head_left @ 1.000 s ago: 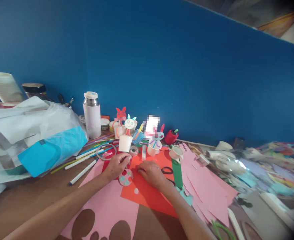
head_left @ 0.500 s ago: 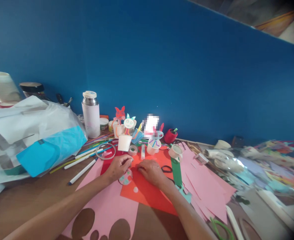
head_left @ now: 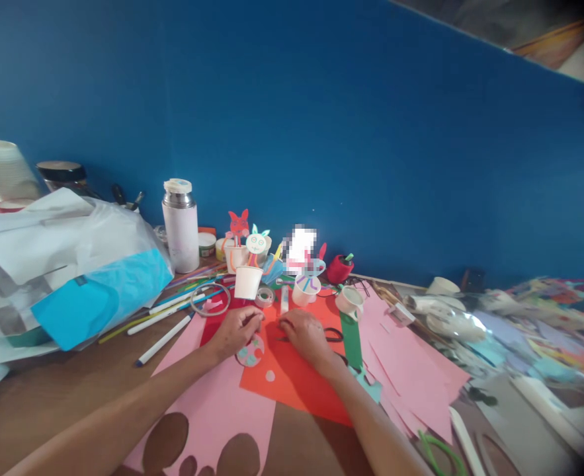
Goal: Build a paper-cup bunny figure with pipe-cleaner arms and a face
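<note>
My left hand (head_left: 239, 330) is closed in a pinch above the pink sheet; what its fingertips hold is too small to name. Just below it lies a round pink paper disc (head_left: 250, 352) with green marks. My right hand (head_left: 304, 330) rests low over the orange-red paper (head_left: 292, 383), fingers bent together, and anything under them is hidden. Black-handled scissors (head_left: 333, 335) lie beside and partly beneath that hand. A small pale disc (head_left: 270, 375) is on the orange-red paper. Beyond the hands stand a white cup (head_left: 248, 283) with a cat-faced figure and a tape roll (head_left: 264, 297).
At the left are a plastic bag (head_left: 93, 231) of paper, a flask (head_left: 180, 231) and several markers. Pink sheets (head_left: 411, 363) and a paper cup (head_left: 350, 300) lie to the right. A pink sheet with cut holes (head_left: 207, 416) is in front.
My right hand has shifted slightly to the right, with its fingers lower and more tucked in. My left hand stays almost where it was.
</note>
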`<state>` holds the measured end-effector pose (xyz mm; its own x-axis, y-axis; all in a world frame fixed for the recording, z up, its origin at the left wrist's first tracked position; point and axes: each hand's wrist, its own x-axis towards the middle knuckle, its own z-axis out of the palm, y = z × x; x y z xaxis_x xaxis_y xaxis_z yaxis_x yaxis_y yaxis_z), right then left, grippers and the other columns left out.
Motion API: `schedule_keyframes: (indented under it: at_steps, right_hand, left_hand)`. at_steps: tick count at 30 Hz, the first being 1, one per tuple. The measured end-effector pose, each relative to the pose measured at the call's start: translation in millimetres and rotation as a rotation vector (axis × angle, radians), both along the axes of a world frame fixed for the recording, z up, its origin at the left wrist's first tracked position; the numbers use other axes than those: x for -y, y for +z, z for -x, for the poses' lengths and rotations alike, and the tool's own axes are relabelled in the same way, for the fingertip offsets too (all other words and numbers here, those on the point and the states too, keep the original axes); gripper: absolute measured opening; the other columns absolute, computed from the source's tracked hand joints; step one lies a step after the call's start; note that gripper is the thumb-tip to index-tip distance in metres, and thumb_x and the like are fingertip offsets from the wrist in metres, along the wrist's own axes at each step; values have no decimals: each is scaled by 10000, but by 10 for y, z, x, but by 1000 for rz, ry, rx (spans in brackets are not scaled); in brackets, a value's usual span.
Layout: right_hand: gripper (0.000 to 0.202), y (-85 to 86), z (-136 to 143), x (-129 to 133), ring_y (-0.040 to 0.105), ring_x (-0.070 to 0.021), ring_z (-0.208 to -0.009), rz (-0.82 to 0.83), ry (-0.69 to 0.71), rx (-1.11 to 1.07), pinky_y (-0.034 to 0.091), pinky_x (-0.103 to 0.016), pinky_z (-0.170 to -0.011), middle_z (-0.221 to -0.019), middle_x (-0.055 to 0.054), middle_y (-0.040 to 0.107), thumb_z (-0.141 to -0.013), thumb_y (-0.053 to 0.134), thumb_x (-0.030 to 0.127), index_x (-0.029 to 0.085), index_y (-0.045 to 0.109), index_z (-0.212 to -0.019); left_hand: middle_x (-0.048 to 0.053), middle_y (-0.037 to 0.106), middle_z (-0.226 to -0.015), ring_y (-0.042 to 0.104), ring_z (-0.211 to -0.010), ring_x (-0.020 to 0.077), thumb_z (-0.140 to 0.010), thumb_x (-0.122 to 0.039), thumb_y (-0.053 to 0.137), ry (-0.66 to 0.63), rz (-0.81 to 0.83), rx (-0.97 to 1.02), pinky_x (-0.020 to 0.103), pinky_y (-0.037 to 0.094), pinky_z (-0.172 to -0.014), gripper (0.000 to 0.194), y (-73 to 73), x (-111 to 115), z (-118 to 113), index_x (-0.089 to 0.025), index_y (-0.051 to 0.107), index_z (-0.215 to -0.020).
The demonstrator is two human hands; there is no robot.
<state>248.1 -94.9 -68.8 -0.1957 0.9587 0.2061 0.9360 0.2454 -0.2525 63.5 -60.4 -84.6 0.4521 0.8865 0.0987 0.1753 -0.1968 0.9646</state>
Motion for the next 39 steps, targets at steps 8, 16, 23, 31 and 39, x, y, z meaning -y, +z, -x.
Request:
schedule_keyframes:
  at_steps: [8,16,23,31,39]
  right_hand:
    - [202,-33,-29,-66,557,-157,-810,-90,-121,11,366,-228,-687,-860,-41,622,-856,404,220,198,604,-875]
    - [244,21,85,-187,545,-175,-798,-110,-32,172,351,-250,-648,-860,-48,602,-882,366,254,244,562,-1027]
    - [261,-68,284,-376,553,-167,-742,-119,-24,238,335,-242,-597,-827,-55,594,-901,334,289,251,534,-1065]
    - [158,-161,25,-164,531,-162,-712,-279,-36,230,316,-255,-598,-783,-37,587,-860,433,273,212,567,-915]
    - [169,-163,-80,-75,536,-162,-666,-290,-91,207,289,-258,-554,-738,-35,601,-829,483,339,192,567,-840]
  left_hand:
    - [-21,504,-586,449,-427,59,-798,-358,411,0,33,39,171,323,-402,257,-21,-6,9,-144,527,-716]
    - [-29,494,-530,461,-418,70,-796,-375,423,4,42,14,177,340,-406,273,-37,-26,-10,-149,505,-665]
    - [-18,518,-585,491,-440,83,-791,-351,429,13,72,-2,187,342,-407,237,43,5,-12,-146,500,-695]
    - [-31,479,-536,451,-428,74,-793,-347,430,4,54,15,192,346,-432,254,64,11,-21,-147,478,-643]
    - [-16,505,-571,466,-466,80,-809,-342,410,-12,28,-22,187,338,-438,253,9,6,4,-149,491,-667]
